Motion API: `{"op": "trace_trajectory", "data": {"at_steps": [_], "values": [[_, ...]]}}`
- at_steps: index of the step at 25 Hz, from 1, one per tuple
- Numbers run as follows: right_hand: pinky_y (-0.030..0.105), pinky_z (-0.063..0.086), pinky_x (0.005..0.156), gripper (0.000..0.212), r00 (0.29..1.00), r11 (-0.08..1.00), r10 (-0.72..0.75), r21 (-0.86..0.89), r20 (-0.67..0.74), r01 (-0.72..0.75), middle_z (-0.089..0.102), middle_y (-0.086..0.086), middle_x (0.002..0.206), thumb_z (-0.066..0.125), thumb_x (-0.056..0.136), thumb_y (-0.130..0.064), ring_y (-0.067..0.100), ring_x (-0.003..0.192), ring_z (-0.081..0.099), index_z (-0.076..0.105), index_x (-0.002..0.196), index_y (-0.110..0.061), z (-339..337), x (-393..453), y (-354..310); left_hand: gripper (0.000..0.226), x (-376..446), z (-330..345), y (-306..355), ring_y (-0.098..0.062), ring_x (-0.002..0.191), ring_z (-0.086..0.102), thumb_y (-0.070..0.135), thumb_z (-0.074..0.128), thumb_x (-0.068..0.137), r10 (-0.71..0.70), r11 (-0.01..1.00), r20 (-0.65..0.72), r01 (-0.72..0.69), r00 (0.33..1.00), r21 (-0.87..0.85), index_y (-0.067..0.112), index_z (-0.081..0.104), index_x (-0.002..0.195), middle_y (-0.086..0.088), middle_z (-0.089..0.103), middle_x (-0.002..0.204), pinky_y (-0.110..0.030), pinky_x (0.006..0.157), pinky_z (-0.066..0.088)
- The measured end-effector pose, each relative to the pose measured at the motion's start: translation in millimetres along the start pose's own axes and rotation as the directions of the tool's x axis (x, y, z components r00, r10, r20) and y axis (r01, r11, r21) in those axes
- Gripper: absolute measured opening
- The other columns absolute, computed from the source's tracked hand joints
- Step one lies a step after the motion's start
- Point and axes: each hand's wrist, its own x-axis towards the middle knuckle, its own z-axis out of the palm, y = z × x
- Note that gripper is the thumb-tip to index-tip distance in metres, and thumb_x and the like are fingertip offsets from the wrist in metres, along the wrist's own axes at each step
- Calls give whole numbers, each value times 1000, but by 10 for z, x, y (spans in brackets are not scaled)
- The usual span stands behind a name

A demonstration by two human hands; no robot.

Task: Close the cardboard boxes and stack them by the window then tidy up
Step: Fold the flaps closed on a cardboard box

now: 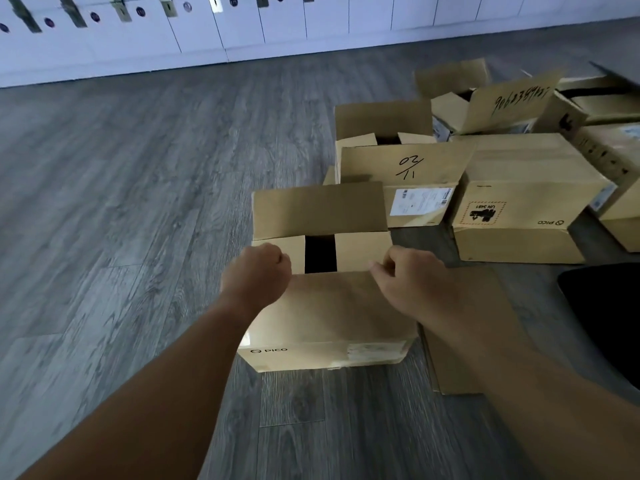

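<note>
Cardboard box [329, 306] lies crosswise (mouth upward), both hands [258, 271] [412, 282] folding flaps.

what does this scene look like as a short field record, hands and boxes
left hand: curled on near flap's left corner
right hand: pinches near flap's right edge
near box: on floor, side flaps folded in, dark gap between, far flap upright
box marked 02/11: behind it, flaps open
closed box: to the right
flat cardboard: on floor under right forearm
</note>
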Motion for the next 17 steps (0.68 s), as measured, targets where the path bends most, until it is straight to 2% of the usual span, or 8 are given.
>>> {"op": "trace_trajectory", "data": {"at_steps": [2, 4, 6, 7, 8, 10, 14, 17], "values": [[24, 39, 51, 37, 1000, 1000, -11, 0, 15, 11, 55, -8, 55, 55, 95, -46, 12, 52, 56, 58, 67, -22, -97, -6, -12, 17, 55, -81, 8, -30, 67, 63, 20, 51, 81, -17, 1000, 107, 15, 994, 18, 13, 59, 67, -6, 63, 68, -37, 67, 57], [23, 36, 50, 42, 995, 998, -43, -30, 85, 46, 53, -4, 46, 57, 92, -40, 12, 44, 55, 57, 58, -17, -201, 16, -49, 15, 52, -111, -1, -27, 67, 67, 17, 56, 77, -21, 998, 275, 3, 961, 66, 9, 68, 81, -8, 68, 73, -37, 67, 60], [26, 44, 50, 39, 972, 997, -69, -24, 226, 77, 58, -1, 48, 60, 87, -38, 15, 47, 58, 61, 57, -13, -302, 52, -149, 15, -3, -93, -32, -24, 58, 70, 16, 62, 80, -71, 997, 459, 61, 885, 37, 8, 71, 89, -9, 72, 69, -34, 55, 60], [29, 50, 54, 35, 947, 997, -78, -1, 311, 83, 62, -1, 52, 62, 85, -38, 14, 52, 61, 65, 59, -14, -339, 59, -210, 16, -46, -70, -42, -24, 59, 71, 17, 64, 82, -83, 996, 533, 80, 842, 30, 9, 71, 93, -9, 73, 72, -34, 55, 60], [32, 54, 59, 31, 914, 996, -86, 27, 397, 82, 65, -3, 58, 65, 84, -40, 13, 57, 63, 67, 64, -17, -360, 50, -266, 20, -82, -29, -44, -25, 69, 73, 20, 65, 83, -72, 997, 561, 58, 825, 42, 11, 70, 101, -9, 75, 83, -35, 63, 62], [33, 57, 64, 25, 835, 995, -99, 59, 541, 80, 68, -7, 67, 70, 83, -44, 11, 66, 65, 69, 71, -22, -334, -14, -357, 36, -153, 97, -46, -28, 94, 67, 25, 62, 86, -6, 988, 520, -76, 854, 136, 14, 62, 121, -12, 68, 111, -39, 82, 58], [31, 51, 64, 23, 726, 983, -119, -24, 677, 184, 67, -9, 85, 70, 82, -50, 11, 77, 62, 66, 84, -27, -118, -225, -433, 67, -308, 306, -28, -37, 111, 59, 46, 59, 90, 107, 937, 499, -255, 860, 238, 29, 29, 147, -17, 38, 137, -46, 89, 54], [34, 47, 70, 36, 685, 963, -147, -56, 713, 264, 63, -3, 105, 68, 83, -55, 19, 92, 60, 59, 107, -29, 79, -377, -441, 80, -363, 389, -84, -39, 134, 38, 61, 58, 86, 168, 911, 491, -325, 855, 254, 45, 15, 152, -13, 10, 157, -51, 97, 50]]}}
